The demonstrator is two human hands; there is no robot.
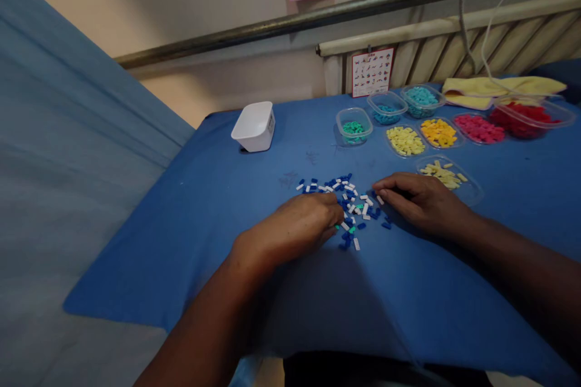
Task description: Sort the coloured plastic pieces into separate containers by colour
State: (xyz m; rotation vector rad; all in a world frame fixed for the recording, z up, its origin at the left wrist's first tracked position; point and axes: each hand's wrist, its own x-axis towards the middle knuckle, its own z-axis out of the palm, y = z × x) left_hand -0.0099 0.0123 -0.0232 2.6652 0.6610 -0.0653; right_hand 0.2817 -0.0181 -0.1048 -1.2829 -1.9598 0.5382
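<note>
A loose pile of small plastic building bricks [348, 186], mostly blue and white with a few green ones, lies on the blue-covered table. My left hand [302, 221] reaches over the pile's left side, its fingers curled down among the bricks; whatever is at the fingertips is hidden. On the pile's right edge rests my right hand [422, 199], thumb and forefinger drawn together beside a white brick [380, 199]. Whether a brick sits between those fingertips is too small to make out.
A white tub [254, 126] stands at the back left. Clear tubs of green bricks [354, 128], blue, turquoise, yellow bricks [406, 141], orange, pink and red bricks [521, 118] fill the back right. Behind them lies a yellow cloth [499, 89]. A blue curtain [68, 133] hangs at left.
</note>
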